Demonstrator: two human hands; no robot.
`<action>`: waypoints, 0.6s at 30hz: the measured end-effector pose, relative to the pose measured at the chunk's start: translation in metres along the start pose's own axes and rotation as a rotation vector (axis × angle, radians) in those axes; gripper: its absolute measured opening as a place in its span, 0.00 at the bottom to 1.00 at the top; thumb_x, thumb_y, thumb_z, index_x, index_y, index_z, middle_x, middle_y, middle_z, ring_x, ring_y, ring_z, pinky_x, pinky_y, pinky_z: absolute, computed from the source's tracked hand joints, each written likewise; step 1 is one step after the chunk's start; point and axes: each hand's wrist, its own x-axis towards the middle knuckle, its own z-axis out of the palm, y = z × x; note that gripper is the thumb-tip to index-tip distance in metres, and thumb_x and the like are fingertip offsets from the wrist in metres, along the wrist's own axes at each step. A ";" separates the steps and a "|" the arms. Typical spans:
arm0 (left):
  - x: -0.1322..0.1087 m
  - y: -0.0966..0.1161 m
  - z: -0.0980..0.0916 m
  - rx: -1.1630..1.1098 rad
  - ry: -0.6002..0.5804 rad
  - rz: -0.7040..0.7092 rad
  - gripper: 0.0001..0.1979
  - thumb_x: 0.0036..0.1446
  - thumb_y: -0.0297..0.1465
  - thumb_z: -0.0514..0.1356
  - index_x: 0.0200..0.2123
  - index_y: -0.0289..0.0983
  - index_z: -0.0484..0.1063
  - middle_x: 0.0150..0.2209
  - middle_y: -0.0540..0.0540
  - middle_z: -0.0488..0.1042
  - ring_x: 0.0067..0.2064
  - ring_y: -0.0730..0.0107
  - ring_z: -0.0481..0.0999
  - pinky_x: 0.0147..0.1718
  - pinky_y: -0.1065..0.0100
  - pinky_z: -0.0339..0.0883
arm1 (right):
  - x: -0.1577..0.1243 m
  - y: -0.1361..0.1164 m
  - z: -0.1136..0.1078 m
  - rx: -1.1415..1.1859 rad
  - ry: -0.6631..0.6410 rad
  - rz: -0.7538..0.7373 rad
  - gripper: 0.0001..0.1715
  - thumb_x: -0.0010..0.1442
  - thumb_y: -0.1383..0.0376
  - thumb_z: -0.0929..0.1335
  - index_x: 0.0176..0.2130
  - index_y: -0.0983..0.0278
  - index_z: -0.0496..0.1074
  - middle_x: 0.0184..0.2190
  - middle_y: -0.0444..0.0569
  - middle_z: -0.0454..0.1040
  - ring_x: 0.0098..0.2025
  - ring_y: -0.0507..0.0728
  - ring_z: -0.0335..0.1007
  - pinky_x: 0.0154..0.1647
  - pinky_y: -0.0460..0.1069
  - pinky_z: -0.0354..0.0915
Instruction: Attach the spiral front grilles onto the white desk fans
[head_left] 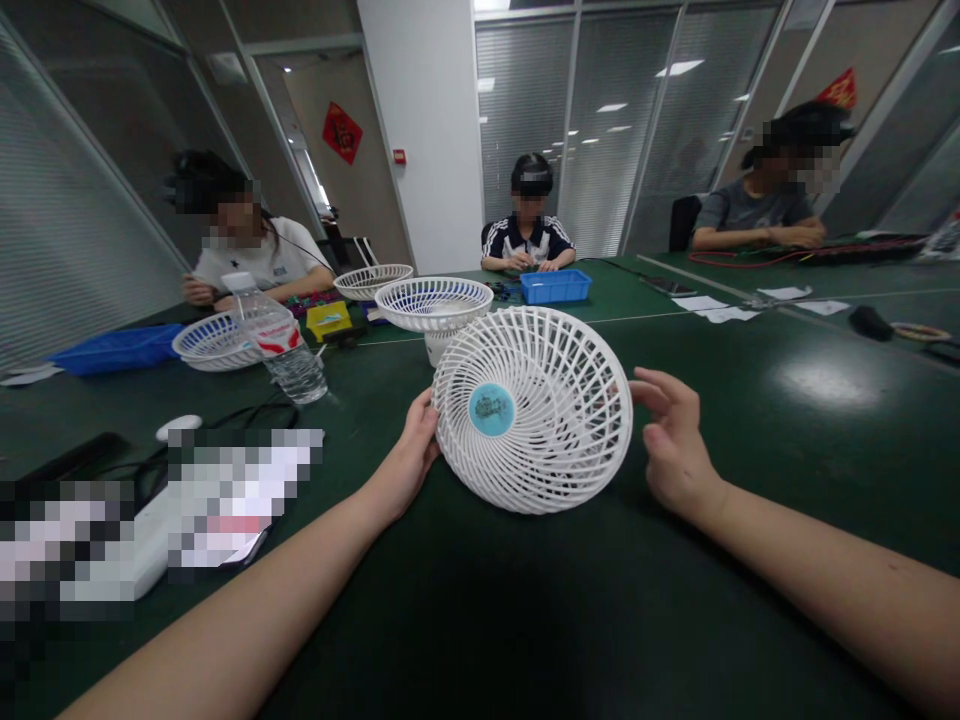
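Note:
A round white plastic basket (559, 400) with a swirling lattice stands tilted on edge above the green table, its open side turned away to the right. A round blue label (492, 409) sits at the centre of its base. My left hand (415, 445) grips the basket's left rim, thumb in front and the other fingers partly hidden behind. At the right rim is my right hand (675, 440), its fingers bent and reaching to the rim, the thumb apart from it. Whether the right fingertips press on the basket is hard to make out.
Behind stand more white baskets (433, 300), a blue bin (555, 287) and a yellow box (328, 320). A water bottle (281, 345) leans at the left, near a blue tray (116, 348). Papers (716, 307) lie right on the green table (795, 440). Three people sit across it.

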 end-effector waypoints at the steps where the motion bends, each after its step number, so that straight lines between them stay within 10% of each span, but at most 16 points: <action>1: 0.001 -0.001 -0.001 -0.001 -0.003 0.002 0.27 0.62 0.48 0.55 0.60 0.44 0.56 0.64 0.44 0.59 0.65 0.55 0.57 0.62 0.53 0.53 | 0.001 0.002 0.000 0.010 0.032 0.082 0.25 0.67 0.59 0.57 0.62 0.56 0.52 0.48 0.52 0.67 0.49 0.58 0.66 0.50 0.57 0.65; 8: 0.001 -0.001 -0.003 0.008 0.012 -0.012 0.26 0.62 0.47 0.55 0.59 0.44 0.56 0.64 0.44 0.59 0.66 0.54 0.56 0.62 0.52 0.53 | 0.005 0.013 0.003 -0.028 -0.335 0.149 0.16 0.63 0.60 0.62 0.49 0.62 0.68 0.45 0.51 0.71 0.45 0.58 0.69 0.47 0.53 0.67; 18: 0.003 -0.005 -0.005 0.007 0.035 -0.014 0.26 0.60 0.48 0.57 0.57 0.46 0.55 0.64 0.45 0.58 0.64 0.56 0.58 0.60 0.55 0.56 | 0.009 0.009 0.001 -0.190 -0.439 0.053 0.17 0.62 0.62 0.63 0.47 0.60 0.75 0.48 0.50 0.72 0.47 0.59 0.70 0.51 0.57 0.67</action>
